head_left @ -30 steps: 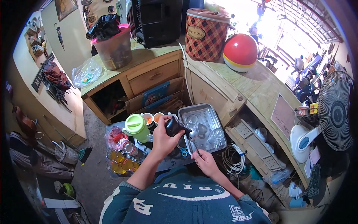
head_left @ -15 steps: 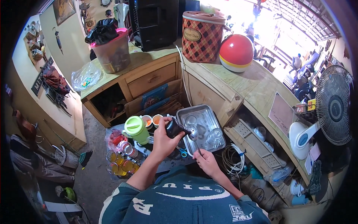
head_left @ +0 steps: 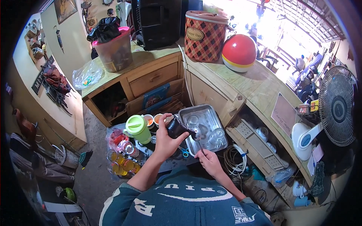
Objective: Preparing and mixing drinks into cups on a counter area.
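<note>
My left hand point(head_left: 164, 140) is closed round a dark, glossy container point(head_left: 175, 128), tilted so its narrow end points down to the right. A metal spoon point(head_left: 201, 146) is in my right hand point(head_left: 209, 162), gripped by its handle. Its bowl lies just under the container's mouth, partly hidden; whether it holds anything is hard to make out. Beneath both is a metal tray point(head_left: 208, 115) with several clear glasses point(head_left: 217, 136). Left of my left hand stands a light green lidded pitcher point(head_left: 137, 130), beside white cups point(head_left: 149, 121) with orange contents.
Glasses of yellow liquid point(head_left: 121, 165) and a red plastic bag point(head_left: 116, 137) crowd the low table's left side. Blue scissors point(head_left: 184, 152) lie near my left wrist. A coiled white cable point(head_left: 235, 160) rests right of the tray. A wooden counter point(head_left: 211, 77) and a fan point(head_left: 339, 107) stand beyond.
The dark container has tipped slightly further down to the right, over the spoon's bowl. My left fingers have shifted on it. My right hand has hardly moved.
</note>
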`<state>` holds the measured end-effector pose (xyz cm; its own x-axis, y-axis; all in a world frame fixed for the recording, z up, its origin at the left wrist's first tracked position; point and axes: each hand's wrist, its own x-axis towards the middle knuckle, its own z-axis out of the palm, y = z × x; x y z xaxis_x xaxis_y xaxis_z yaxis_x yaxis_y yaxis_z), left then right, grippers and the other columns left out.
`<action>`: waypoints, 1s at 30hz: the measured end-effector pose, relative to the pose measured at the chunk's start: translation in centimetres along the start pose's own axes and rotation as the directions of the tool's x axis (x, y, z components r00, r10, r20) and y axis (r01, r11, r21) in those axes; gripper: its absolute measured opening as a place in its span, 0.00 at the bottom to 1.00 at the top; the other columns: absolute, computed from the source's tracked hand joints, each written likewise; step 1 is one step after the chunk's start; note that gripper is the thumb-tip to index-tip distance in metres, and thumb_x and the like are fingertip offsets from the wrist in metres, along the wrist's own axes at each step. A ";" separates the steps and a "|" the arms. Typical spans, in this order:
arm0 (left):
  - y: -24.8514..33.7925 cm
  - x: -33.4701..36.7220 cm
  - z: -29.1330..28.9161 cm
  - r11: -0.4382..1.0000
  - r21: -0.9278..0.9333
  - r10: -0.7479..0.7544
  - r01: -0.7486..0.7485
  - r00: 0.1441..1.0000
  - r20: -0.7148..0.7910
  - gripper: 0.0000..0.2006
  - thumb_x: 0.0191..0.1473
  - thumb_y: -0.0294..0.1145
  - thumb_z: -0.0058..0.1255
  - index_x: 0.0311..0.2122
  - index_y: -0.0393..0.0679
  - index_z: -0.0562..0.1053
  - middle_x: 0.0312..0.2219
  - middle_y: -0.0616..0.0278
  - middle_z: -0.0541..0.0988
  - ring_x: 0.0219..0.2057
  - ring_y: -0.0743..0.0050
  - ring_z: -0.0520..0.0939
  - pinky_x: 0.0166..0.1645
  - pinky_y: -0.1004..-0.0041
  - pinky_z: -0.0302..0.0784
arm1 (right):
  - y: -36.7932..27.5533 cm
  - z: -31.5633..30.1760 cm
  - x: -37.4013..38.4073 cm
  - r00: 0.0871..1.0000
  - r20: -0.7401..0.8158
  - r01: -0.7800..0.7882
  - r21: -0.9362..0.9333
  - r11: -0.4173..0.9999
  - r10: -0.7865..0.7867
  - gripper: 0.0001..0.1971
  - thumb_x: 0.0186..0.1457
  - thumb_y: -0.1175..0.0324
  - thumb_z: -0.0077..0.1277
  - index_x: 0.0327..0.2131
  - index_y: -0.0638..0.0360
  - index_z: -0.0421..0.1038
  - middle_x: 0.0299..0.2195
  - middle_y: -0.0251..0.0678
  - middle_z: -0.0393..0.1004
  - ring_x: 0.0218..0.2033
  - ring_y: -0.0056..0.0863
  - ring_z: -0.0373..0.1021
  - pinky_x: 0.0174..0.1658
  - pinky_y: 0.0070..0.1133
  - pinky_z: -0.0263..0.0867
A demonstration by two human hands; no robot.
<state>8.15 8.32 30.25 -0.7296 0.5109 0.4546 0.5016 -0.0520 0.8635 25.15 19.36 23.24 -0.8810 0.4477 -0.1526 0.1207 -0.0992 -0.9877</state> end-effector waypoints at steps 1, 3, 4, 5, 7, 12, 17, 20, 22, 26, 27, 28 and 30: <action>0.2 -0.1 -0.2 0.991 -0.084 -0.103 0.107 0.993 0.053 0.34 0.39 0.29 0.68 0.51 0.45 0.60 0.36 0.54 0.77 0.39 0.67 0.80 0.45 0.72 0.74 | 0.2 0.0 -0.1 1.000 -0.005 0.006 -0.010 1.000 -0.006 0.14 0.63 0.61 0.45 0.31 0.62 0.73 0.20 0.22 0.63 0.23 0.10 0.57 0.28 0.13 0.53; 0.0 0.0 -0.2 0.962 -0.161 -0.203 0.220 0.972 0.115 0.34 0.39 0.29 0.68 0.51 0.46 0.62 0.40 0.56 0.75 0.43 0.70 0.77 0.49 0.73 0.71 | 0.3 -0.1 0.0 1.000 -0.011 0.008 -0.019 1.000 -0.009 0.14 0.63 0.61 0.45 0.31 0.62 0.73 0.20 0.22 0.64 0.24 0.10 0.58 0.29 0.13 0.54; -0.2 0.3 -0.3 0.983 -0.103 -0.138 0.150 0.984 0.112 0.34 0.39 0.29 0.68 0.51 0.46 0.62 0.40 0.56 0.75 0.43 0.70 0.77 0.50 0.73 0.71 | 0.0 -0.1 0.1 1.000 -0.010 0.002 -0.001 1.000 -0.002 0.14 0.63 0.61 0.45 0.31 0.62 0.73 0.21 0.23 0.65 0.24 0.10 0.58 0.29 0.13 0.54; -0.4 0.3 -0.3 0.996 -0.046 -0.073 0.078 0.991 0.114 0.33 0.39 0.29 0.68 0.52 0.46 0.63 0.40 0.57 0.75 0.42 0.70 0.77 0.50 0.73 0.71 | 0.0 -0.2 0.1 1.000 -0.010 -0.004 0.017 1.000 0.004 0.14 0.63 0.61 0.45 0.31 0.62 0.73 0.22 0.23 0.66 0.24 0.10 0.58 0.29 0.13 0.55; -0.3 0.0 -0.2 0.999 0.000 -0.033 0.033 0.996 0.084 0.31 0.39 0.28 0.68 0.50 0.44 0.65 0.39 0.58 0.76 0.41 0.71 0.78 0.50 0.73 0.70 | 0.2 -0.2 -0.1 1.000 -0.008 -0.008 -0.004 1.000 0.008 0.14 0.63 0.62 0.45 0.32 0.63 0.73 0.22 0.23 0.67 0.24 0.10 0.59 0.29 0.13 0.55; -1.0 0.0 0.3 0.999 -0.030 -0.035 0.037 0.996 0.087 0.30 0.40 0.30 0.67 0.49 0.41 0.65 0.36 0.56 0.78 0.39 0.68 0.80 0.44 0.72 0.75 | 0.8 -0.5 0.1 1.000 -0.002 -0.016 -0.010 1.000 0.016 0.14 0.63 0.62 0.45 0.32 0.63 0.73 0.24 0.24 0.69 0.27 0.11 0.61 0.31 0.14 0.57; -1.6 0.0 0.5 0.997 -0.024 -0.074 0.078 0.988 0.135 0.31 0.39 0.26 0.67 0.49 0.43 0.64 0.36 0.59 0.77 0.39 0.72 0.79 0.45 0.73 0.73 | 0.6 -0.3 0.2 1.000 -0.029 -0.004 -0.053 0.999 0.003 0.14 0.63 0.62 0.45 0.33 0.64 0.74 0.26 0.26 0.72 0.28 0.12 0.64 0.34 0.14 0.60; -1.5 0.3 0.6 0.998 0.020 -0.060 0.058 0.987 0.146 0.31 0.38 0.26 0.67 0.49 0.43 0.65 0.35 0.58 0.77 0.38 0.71 0.79 0.45 0.72 0.73 | 0.2 -0.4 0.3 1.000 -0.031 -0.004 -0.085 0.996 0.001 0.14 0.63 0.62 0.46 0.33 0.64 0.74 0.26 0.27 0.72 0.28 0.12 0.64 0.34 0.15 0.60; -1.5 0.4 0.7 0.998 0.035 -0.056 0.052 0.988 0.146 0.30 0.38 0.26 0.67 0.48 0.42 0.65 0.35 0.58 0.77 0.38 0.70 0.79 0.44 0.72 0.74 | 0.1 -0.5 0.4 0.999 -0.033 -0.006 -0.101 0.995 0.003 0.14 0.62 0.62 0.46 0.33 0.64 0.74 0.25 0.27 0.72 0.28 0.12 0.64 0.34 0.15 0.60; -1.7 0.5 1.0 0.996 0.088 -0.044 0.032 0.990 0.132 0.30 0.37 0.27 0.68 0.48 0.41 0.67 0.34 0.57 0.78 0.38 0.68 0.80 0.45 0.71 0.74 | 0.0 -0.6 0.6 0.999 -0.040 -0.013 -0.111 0.994 0.009 0.15 0.62 0.61 0.46 0.32 0.64 0.74 0.25 0.27 0.72 0.28 0.12 0.64 0.34 0.15 0.60; -1.8 0.5 1.1 0.995 0.092 -0.043 0.031 0.990 0.133 0.30 0.37 0.28 0.68 0.48 0.41 0.67 0.35 0.56 0.78 0.38 0.67 0.80 0.45 0.71 0.74 | -0.1 -0.7 0.7 0.999 -0.044 -0.026 -0.123 0.992 0.021 0.15 0.62 0.61 0.46 0.32 0.64 0.74 0.25 0.27 0.72 0.28 0.12 0.64 0.34 0.14 0.60; -1.8 0.6 1.1 0.995 0.092 -0.043 0.031 0.990 0.133 0.30 0.37 0.28 0.68 0.48 0.41 0.67 0.35 0.56 0.78 0.38 0.67 0.80 0.45 0.71 0.74 | -0.2 -0.6 0.7 0.999 -0.045 -0.026 -0.123 0.992 0.021 0.15 0.62 0.61 0.46 0.32 0.64 0.74 0.25 0.27 0.72 0.28 0.12 0.64 0.34 0.14 0.60; -1.9 0.8 1.3 0.994 0.104 -0.045 0.033 0.992 0.115 0.29 0.37 0.28 0.68 0.48 0.41 0.68 0.35 0.56 0.78 0.38 0.67 0.80 0.45 0.70 0.74 | -0.7 -0.5 0.7 0.999 -0.042 -0.001 -0.133 0.991 -0.004 0.15 0.62 0.61 0.46 0.32 0.64 0.74 0.24 0.27 0.71 0.27 0.12 0.64 0.34 0.15 0.60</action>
<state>7.23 9.90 28.72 -0.6936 0.6077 0.3868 0.5226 0.0549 0.8508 24.72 20.18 23.77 -0.8616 0.4851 -0.1495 0.1815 0.0193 -0.9832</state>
